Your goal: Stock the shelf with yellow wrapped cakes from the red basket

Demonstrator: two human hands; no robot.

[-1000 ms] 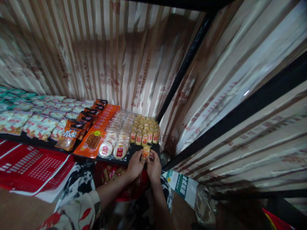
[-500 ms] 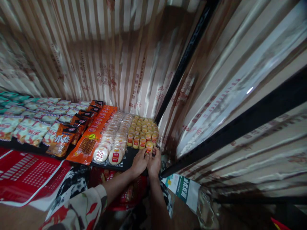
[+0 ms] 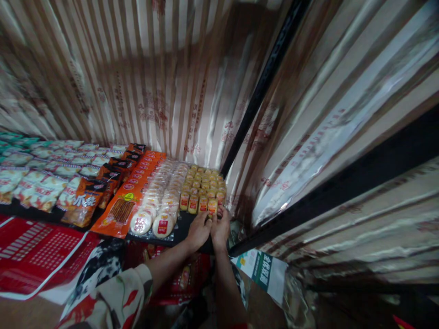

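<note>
Small yellow snack packs (image 3: pixel 202 185) with red labels stand in tight rows at the right end of the black shelf. My left hand (image 3: pixel 199 232) and my right hand (image 3: pixel 220 229) are close together at the front of these rows. Their curled fingertips meet at the lower end of one yellow snack pack (image 3: pixel 212 205), and both hands appear closed on it. That pack is about level with the front row; its lower part is hidden by my fingers. Left of the packs lie clear-wrapped round white crackers (image 3: pixel 163 226) in long rows.
Orange snack bags (image 3: pixel 120 208), brown bags (image 3: pixel 84 201) and white bags (image 3: pixel 41 187) fill the shelf leftward. Red baskets (image 3: pixel 37 256) sit below its edge. A black post (image 3: pixel 264 91) and striped sheeting (image 3: pixel 171 82) stand behind. A green-and-white printed plastic bag (image 3: pixel 264 272) lies lower right.
The yellow pack between my hands, earlier tilted in front of the row, now stands more upright and in line with the front packs. My hands have barely shifted.
</note>
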